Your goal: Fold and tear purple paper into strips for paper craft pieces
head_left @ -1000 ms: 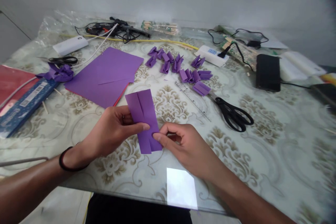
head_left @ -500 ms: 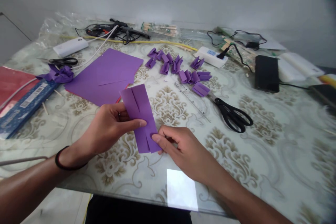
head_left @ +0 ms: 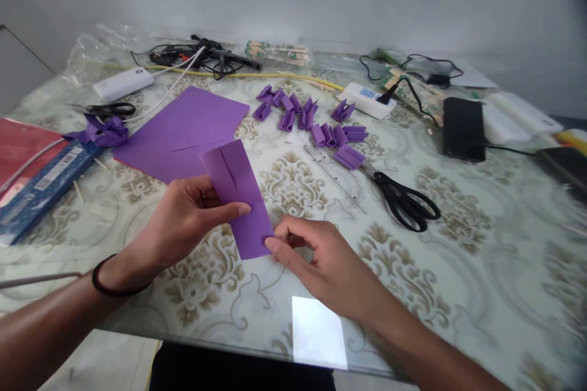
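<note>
Above the table's near side, my left hand (head_left: 197, 214) grips a folded strip of purple paper (head_left: 245, 186) along its left edge, thumb flat across the front. A lengthwise slit between the folded flaps shows in its upper half. My right hand (head_left: 312, 250) pinches the lower right corner of the same paper between thumb and finger. Behind the strip lie flat purple sheets (head_left: 188, 116) with a red edge under them. Farther right sit several small folded purple paper pieces (head_left: 307, 115), with a clear ruler (head_left: 337, 177) and black-handled scissors (head_left: 406, 200) near them.
A power strip (head_left: 367, 99) with a black plug stands at the back, and a black phone (head_left: 464, 129) lies to its right. On the left are a white power bank (head_left: 123, 84), more scissors (head_left: 110, 110), purple scraps (head_left: 103, 130) and a blue packet (head_left: 46, 186).
The purple paper has moved slightly up and left in my hands. Its lower end now looks flat, where a slit between flaps showed before.
</note>
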Demonstrator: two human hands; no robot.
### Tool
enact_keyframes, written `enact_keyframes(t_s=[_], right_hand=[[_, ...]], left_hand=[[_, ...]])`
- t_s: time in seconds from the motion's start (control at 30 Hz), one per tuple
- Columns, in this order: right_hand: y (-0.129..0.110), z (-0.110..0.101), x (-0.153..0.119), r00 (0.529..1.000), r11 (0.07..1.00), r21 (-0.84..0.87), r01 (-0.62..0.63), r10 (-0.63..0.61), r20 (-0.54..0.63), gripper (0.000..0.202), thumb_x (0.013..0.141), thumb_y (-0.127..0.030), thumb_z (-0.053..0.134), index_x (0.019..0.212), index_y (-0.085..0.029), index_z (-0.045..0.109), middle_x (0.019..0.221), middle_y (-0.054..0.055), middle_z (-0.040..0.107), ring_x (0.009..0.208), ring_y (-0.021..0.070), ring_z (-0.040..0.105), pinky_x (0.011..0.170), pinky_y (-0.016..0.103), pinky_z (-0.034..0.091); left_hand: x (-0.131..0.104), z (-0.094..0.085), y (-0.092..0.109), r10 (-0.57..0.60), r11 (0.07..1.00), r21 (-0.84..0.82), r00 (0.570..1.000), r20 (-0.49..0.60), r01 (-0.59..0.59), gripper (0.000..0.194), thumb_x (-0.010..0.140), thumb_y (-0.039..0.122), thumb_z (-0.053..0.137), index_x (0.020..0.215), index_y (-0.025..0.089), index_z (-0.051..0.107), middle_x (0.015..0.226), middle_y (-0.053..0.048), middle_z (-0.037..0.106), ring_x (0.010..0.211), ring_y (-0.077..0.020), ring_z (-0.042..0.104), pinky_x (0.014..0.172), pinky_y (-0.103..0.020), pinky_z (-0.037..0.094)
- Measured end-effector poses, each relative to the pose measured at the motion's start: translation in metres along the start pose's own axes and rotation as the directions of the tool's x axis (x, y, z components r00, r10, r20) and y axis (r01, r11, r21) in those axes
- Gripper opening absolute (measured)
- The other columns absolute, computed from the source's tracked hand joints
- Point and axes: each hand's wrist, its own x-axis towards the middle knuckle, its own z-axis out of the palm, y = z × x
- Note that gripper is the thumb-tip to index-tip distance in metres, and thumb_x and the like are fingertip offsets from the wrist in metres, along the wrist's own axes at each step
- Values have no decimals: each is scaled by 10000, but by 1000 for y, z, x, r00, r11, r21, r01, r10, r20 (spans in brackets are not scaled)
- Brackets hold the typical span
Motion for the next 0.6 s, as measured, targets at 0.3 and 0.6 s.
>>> enact_keyframes(t_s=[0.3,0.6], right_hand=[[3,-1,2,1000,972,236,-15,16,-2,245,1033,-313,592,808,-216,586,723,-30,562,712,165,643,651,294,473],[6,-1,3,1000,960,278,-16,20,-11,180,940,-210,615,765,-220,574,720,-32,567,694,166,623,653,309,458]], left_hand=[[-1,3,-3,61,993,-101,998,-15,-63,118,758,249,924,815,210,828,794,1,814,667,-136,689,596,-201,528],[1,0,-10,87,983,-155,994,-58,-95,140,790,268,923,883,223,829,848,15,806,730,-122,672,654,-198,521]])
